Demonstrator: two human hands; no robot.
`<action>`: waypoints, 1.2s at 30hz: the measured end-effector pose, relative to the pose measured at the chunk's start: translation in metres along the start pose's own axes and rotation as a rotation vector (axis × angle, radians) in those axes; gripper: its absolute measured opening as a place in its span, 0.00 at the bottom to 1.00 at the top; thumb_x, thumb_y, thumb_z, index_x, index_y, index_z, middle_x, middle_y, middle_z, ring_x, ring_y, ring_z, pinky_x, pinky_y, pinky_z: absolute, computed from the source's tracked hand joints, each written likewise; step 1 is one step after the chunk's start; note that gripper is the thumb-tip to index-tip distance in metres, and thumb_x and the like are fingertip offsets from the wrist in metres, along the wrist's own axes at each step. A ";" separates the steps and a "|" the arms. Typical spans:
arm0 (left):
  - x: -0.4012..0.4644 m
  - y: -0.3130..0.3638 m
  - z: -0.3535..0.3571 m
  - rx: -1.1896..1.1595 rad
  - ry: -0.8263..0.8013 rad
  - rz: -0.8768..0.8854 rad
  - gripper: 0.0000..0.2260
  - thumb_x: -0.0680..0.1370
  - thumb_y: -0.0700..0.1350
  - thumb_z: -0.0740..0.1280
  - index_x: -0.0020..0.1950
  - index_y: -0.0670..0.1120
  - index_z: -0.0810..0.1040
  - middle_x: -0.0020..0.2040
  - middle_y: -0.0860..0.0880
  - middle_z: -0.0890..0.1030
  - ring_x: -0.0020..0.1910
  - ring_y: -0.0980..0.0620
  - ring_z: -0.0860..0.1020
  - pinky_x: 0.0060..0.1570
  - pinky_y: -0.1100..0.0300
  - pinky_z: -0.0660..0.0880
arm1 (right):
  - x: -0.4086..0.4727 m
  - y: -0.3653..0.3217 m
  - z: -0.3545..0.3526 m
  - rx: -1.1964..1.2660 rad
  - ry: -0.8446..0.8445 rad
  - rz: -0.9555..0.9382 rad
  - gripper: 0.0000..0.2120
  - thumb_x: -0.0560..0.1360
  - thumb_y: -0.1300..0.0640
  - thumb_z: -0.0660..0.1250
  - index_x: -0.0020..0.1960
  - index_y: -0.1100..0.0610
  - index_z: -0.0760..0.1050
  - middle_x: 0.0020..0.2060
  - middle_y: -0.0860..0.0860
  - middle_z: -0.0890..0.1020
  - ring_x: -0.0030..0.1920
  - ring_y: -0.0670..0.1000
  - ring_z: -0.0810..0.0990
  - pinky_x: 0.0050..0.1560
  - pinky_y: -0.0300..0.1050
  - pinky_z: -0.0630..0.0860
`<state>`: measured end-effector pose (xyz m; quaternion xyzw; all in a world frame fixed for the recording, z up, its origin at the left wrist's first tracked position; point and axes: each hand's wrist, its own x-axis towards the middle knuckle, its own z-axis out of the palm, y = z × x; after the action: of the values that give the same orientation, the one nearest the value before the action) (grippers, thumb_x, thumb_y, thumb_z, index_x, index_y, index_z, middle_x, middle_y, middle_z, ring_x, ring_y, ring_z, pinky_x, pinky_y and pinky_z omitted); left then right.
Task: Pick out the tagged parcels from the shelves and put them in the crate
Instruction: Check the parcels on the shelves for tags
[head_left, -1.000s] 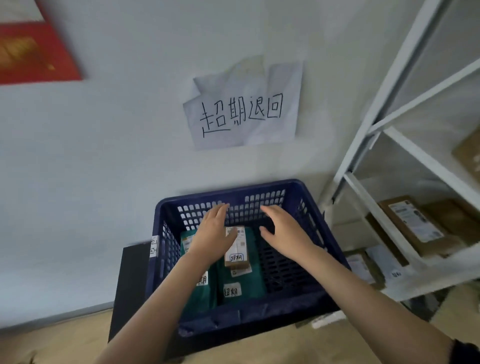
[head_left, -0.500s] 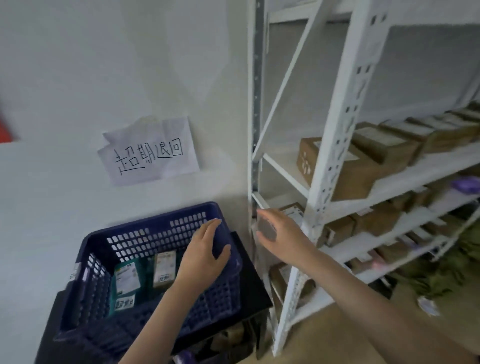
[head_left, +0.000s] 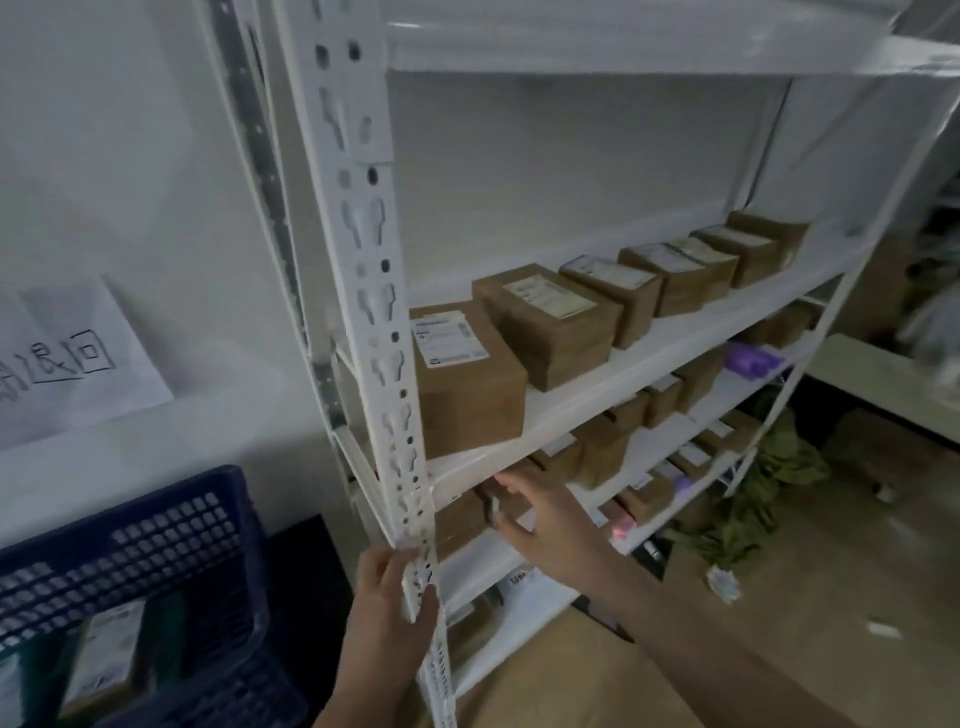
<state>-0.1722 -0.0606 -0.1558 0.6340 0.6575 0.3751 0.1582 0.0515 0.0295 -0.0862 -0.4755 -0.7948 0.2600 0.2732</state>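
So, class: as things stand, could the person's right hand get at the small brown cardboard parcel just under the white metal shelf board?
Probably yes. The right hand is already at the small brown cardboard parcel, with nothing between them; the left hand grips the white upright post off to the side.

Left hand (head_left: 395, 587) low centre, forearm rising from the bottom edge, thumb and fingers (head_left: 423, 608) curled round the shelf upright (head_left: 421, 571). Right hand (head_left: 540, 514) reaches forward-left from lower right, arm extended, fingers spread and loosely bent, thumb apart, holding nothing.
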 end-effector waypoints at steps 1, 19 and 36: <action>0.004 -0.001 0.011 -0.003 0.070 -0.028 0.18 0.71 0.39 0.76 0.59 0.49 0.79 0.56 0.56 0.72 0.51 0.57 0.76 0.48 0.53 0.81 | 0.005 0.012 -0.004 -0.009 -0.016 -0.003 0.22 0.80 0.53 0.67 0.74 0.53 0.71 0.64 0.45 0.77 0.63 0.39 0.73 0.62 0.27 0.67; 0.021 0.057 0.088 0.199 0.313 -0.366 0.18 0.78 0.43 0.70 0.67 0.49 0.75 0.63 0.54 0.76 0.60 0.50 0.76 0.55 0.52 0.77 | 0.070 0.141 -0.066 -0.042 -0.302 -0.210 0.25 0.82 0.50 0.64 0.78 0.53 0.66 0.72 0.46 0.71 0.70 0.45 0.71 0.71 0.43 0.70; 0.014 0.079 0.136 0.227 0.217 -0.530 0.24 0.81 0.45 0.66 0.76 0.43 0.66 0.74 0.47 0.69 0.74 0.45 0.67 0.71 0.52 0.66 | 0.068 0.173 -0.055 -0.021 -0.495 -0.252 0.26 0.82 0.52 0.65 0.77 0.56 0.66 0.70 0.49 0.72 0.69 0.49 0.73 0.67 0.43 0.71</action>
<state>-0.0245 -0.0142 -0.1884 0.4103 0.8508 0.3103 0.1074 0.1679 0.1704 -0.1509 -0.2976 -0.8929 0.3238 0.0960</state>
